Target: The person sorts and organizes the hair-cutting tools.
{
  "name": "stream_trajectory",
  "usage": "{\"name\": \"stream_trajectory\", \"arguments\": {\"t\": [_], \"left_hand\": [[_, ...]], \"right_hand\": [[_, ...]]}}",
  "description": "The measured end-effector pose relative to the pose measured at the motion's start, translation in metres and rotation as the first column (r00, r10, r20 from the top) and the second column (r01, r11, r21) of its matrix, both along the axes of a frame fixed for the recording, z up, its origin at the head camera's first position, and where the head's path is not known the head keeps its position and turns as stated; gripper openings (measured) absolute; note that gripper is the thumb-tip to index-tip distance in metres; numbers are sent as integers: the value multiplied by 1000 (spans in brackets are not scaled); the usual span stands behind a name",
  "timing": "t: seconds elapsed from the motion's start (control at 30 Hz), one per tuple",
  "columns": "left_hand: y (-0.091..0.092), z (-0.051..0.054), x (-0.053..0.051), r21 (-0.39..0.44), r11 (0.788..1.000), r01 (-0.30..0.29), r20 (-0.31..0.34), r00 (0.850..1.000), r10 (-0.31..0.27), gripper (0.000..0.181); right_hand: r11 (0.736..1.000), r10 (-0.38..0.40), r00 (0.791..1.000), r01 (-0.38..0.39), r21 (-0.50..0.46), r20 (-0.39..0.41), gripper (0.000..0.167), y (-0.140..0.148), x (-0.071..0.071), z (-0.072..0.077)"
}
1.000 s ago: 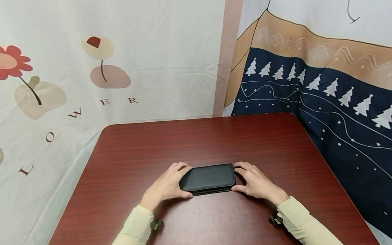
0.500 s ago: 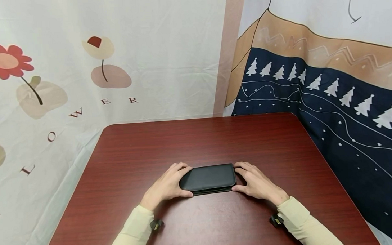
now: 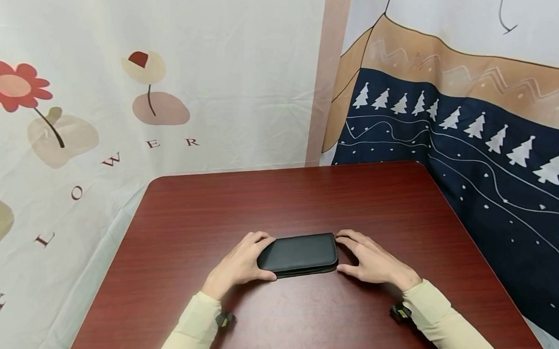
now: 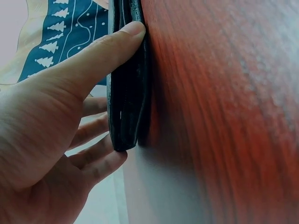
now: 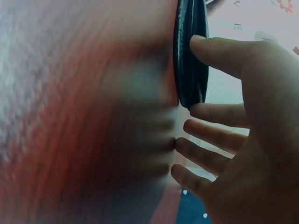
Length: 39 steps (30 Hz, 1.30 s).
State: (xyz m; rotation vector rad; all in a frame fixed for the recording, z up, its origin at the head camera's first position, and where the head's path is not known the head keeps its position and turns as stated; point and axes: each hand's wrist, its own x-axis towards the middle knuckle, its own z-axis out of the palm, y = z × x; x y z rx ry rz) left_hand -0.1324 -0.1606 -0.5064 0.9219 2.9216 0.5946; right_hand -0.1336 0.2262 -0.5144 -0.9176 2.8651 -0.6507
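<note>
A black long wallet (image 3: 298,254) lies flat on the table, its opening edge toward the person. My left hand (image 3: 238,260) holds its left end, thumb on the near edge and fingers round the far corner. In the left wrist view that thumb (image 4: 133,29) presses the edge of the wallet (image 4: 128,93), where a zip shows. By the right end is my right hand (image 3: 372,258), fingers spread and slightly bent. In the right wrist view, its fingertips come close to the wallet (image 5: 190,56); whether the thumb touches it I cannot tell.
The reddish-brown wooden table (image 3: 280,200) has rounded far corners. Behind it hang a pale curtain (image 3: 248,68) with flower prints and a dark blue cloth (image 3: 469,188) with white trees. Small black devices sit at both wrists.
My right hand has shifted slightly to the right, its fingers and thumb easing off the wallet's end. The left hand and wallet stay in place; the view has turned a little.
</note>
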Motion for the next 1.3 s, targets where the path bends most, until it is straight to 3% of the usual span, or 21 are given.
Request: {"name": "stream_trajectory", "arguments": {"t": [0.6, 1.03, 1.3], "left_hand": [[0, 3, 1, 2, 1000, -4, 17, 1000, 4, 92], [0, 3, 1, 3, 1000, -4, 17, 1000, 4, 92], [0, 3, 1, 6, 1000, -6, 20, 1000, 6, 92]], "right_hand": [[1000, 4, 1000, -5, -23, -31, 48, -3, -27, 1], [999, 18, 996, -20, -31, -83, 24, -10, -37, -6], [999, 12, 996, -16, -35, -90, 18, -11, -41, -9]]}}
